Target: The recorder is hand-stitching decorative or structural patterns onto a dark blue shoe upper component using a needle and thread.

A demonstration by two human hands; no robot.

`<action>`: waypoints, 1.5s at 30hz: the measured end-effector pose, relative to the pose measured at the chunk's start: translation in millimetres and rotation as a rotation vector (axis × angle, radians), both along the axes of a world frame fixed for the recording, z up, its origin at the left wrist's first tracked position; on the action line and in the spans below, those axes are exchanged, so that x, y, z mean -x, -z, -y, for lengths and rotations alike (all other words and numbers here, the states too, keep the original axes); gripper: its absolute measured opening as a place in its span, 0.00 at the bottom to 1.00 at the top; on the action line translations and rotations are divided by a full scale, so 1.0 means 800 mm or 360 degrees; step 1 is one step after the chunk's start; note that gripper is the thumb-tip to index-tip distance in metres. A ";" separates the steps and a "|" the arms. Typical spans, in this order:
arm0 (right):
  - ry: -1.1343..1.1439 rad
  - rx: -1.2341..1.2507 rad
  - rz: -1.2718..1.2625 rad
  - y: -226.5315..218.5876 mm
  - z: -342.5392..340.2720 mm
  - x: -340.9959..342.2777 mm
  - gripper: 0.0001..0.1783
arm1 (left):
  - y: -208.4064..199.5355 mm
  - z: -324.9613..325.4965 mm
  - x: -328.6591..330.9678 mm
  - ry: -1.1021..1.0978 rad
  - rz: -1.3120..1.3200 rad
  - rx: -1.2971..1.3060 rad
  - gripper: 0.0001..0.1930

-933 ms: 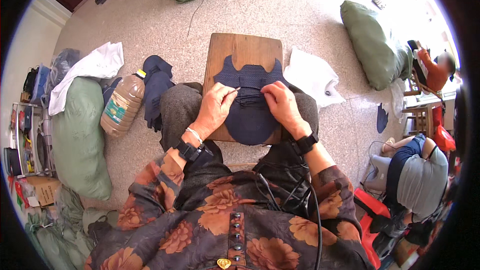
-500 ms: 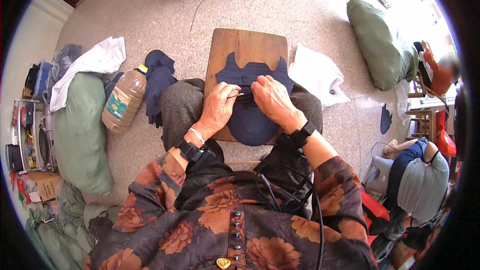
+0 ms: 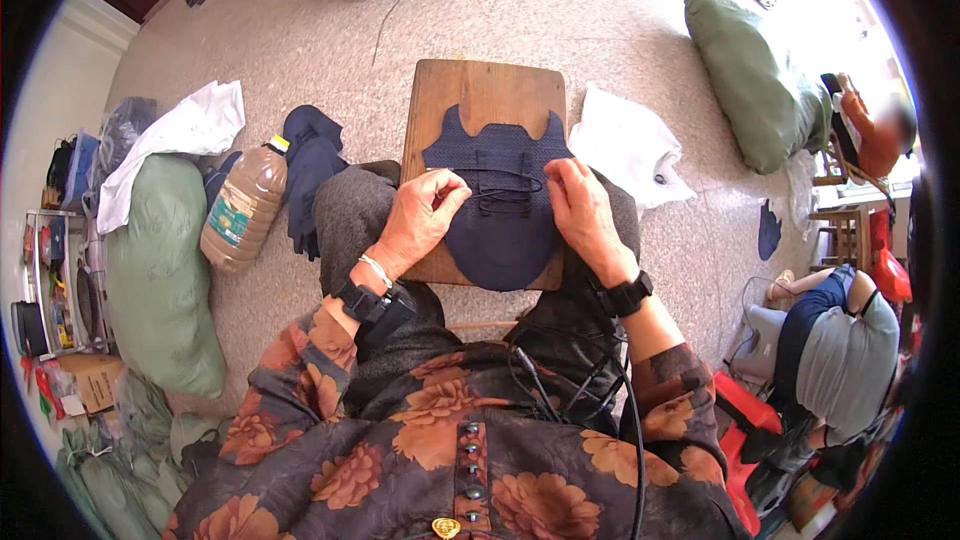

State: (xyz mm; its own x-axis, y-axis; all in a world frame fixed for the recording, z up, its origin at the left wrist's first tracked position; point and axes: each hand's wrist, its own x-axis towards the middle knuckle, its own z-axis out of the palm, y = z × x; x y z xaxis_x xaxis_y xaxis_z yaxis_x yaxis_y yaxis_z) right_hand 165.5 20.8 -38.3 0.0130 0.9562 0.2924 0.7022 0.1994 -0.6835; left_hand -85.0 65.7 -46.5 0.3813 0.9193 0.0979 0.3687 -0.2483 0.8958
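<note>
A navy mesh shoe upper (image 3: 503, 252) lies flat on a wooden stool (image 3: 440, 90) between my knees. Across its middle run dark laces (image 3: 503, 202), several rows of them, with a loose loop spread wide between my hands. My left hand (image 3: 420, 215) is at the upper's left edge, thumb and forefinger pinched on one side of the lace. Over the right edge, my right hand (image 3: 588, 215) pinches the lace's other side, fingers curled. The fingertips partly hide the lace ends.
On the left are a large plastic bottle (image 3: 243, 205), more navy pieces (image 3: 312, 175) and a stuffed green sack (image 3: 160, 280). A white cloth bag (image 3: 630, 150) lies right of the stool. Another green sack (image 3: 755, 85) and a seated person in grey (image 3: 850, 360) are farther right.
My hands have moved apart from the upper's middle, uncovering the laces and drawing a loop between them. The thin pointed tool at my left fingers no longer shows.
</note>
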 end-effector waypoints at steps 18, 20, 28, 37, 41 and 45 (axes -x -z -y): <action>-0.0135 -0.0015 0.0043 0.013 -0.007 0.016 0.09 | -0.002 -0.025 0.004 0.0053 -0.0328 -0.0099 0.11; -0.0102 0.0053 -0.0005 0.015 -0.009 0.016 0.09 | 0.001 -0.020 0.004 0.0123 -0.0534 -0.0471 0.09; -0.0325 -0.0267 0.0194 0.001 -0.014 0.030 0.11 | 0.003 -0.014 -0.001 0.0085 -0.0915 -0.0791 0.05; -0.0354 -0.0107 0.0326 0.016 -0.014 0.037 0.19 | 0.003 -0.024 -0.011 0.0131 -0.1013 -0.0892 0.03; -0.0376 -0.0076 0.0309 0.016 -0.016 0.038 0.21 | 0.007 -0.031 -0.016 0.0210 -0.0974 -0.0979 0.03; -0.0418 -0.0054 0.0250 0.016 -0.017 0.036 0.22 | 0.012 -0.036 -0.022 0.0312 -0.0853 -0.1050 0.02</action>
